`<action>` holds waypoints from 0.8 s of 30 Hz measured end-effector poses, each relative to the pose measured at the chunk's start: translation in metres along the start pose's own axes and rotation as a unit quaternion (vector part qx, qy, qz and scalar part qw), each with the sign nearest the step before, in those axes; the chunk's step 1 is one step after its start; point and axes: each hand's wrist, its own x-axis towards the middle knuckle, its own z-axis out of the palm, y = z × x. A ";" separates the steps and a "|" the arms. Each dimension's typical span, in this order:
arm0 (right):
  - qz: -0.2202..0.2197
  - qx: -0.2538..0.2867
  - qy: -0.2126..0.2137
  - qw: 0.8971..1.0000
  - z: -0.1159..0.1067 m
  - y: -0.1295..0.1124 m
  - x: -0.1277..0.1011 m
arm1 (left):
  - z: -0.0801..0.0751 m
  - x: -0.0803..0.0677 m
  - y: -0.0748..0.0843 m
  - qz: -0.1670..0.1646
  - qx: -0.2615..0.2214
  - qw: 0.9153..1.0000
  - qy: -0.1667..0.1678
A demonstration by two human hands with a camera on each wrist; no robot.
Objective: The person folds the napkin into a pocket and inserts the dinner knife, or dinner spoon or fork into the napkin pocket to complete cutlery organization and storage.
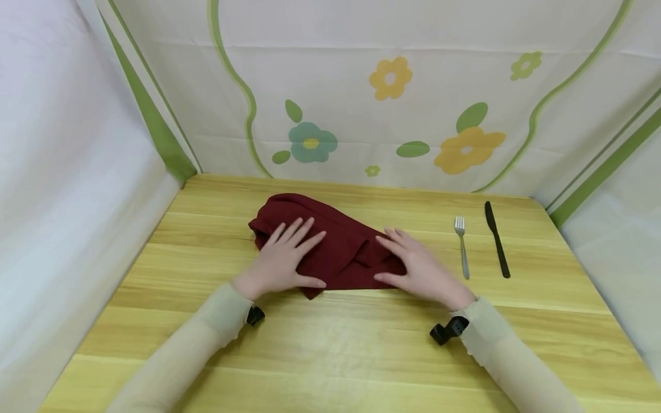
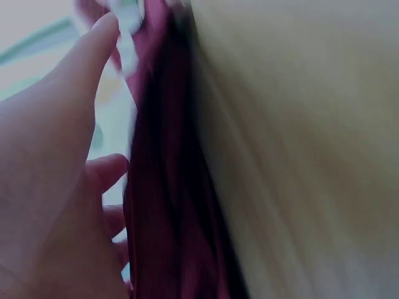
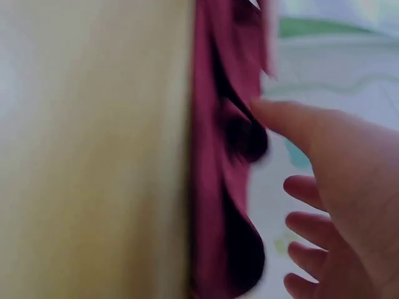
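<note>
Both released, the left grip [image 1: 281, 258] lay over the broad end and the right grip [image 1: 419, 267] at the narrow end of the red cloth [image 1: 341, 241], its long axis crosswise.

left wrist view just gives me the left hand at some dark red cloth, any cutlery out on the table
Observer: Yes, the head view shows a fork to the right of the cloth, past the right hand.
Operator: is the fork alone
Observer: No, a black knife lies to the right of it.
Operator: which way do the tines point
Observer: Away from the person, toward the flowered backdrop.
</note>
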 end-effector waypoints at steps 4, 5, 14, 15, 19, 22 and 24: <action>-0.026 -0.018 -0.039 0.999 0.016 -0.012 0.003 | -0.001 0.002 -0.021 -0.050 0.011 0.998 -0.028; -0.029 -0.020 -0.041 0.999 0.019 -0.014 0.005 | -0.001 0.002 -0.024 -0.055 0.006 0.998 -0.037; -0.006 -0.021 -0.087 0.996 0.024 -0.006 0.004 | 0.003 0.005 -0.024 -0.080 -0.015 0.990 -0.119; -0.001 -0.018 -0.092 0.996 0.023 -0.005 0.003 | 0.003 0.006 -0.022 -0.080 -0.015 0.989 -0.122; 0.007 -0.016 -0.097 0.995 0.019 0.001 -0.005 | 0.006 0.009 -0.011 -0.078 -0.012 0.988 -0.135; 0.013 -0.016 -0.102 0.995 0.015 0.006 -0.014 | 0.011 0.010 0.001 -0.073 -0.004 0.988 -0.139; 0.019 -0.014 -0.106 0.994 0.010 0.009 -0.021 | 0.015 0.010 0.011 -0.068 0.000 0.987 -0.143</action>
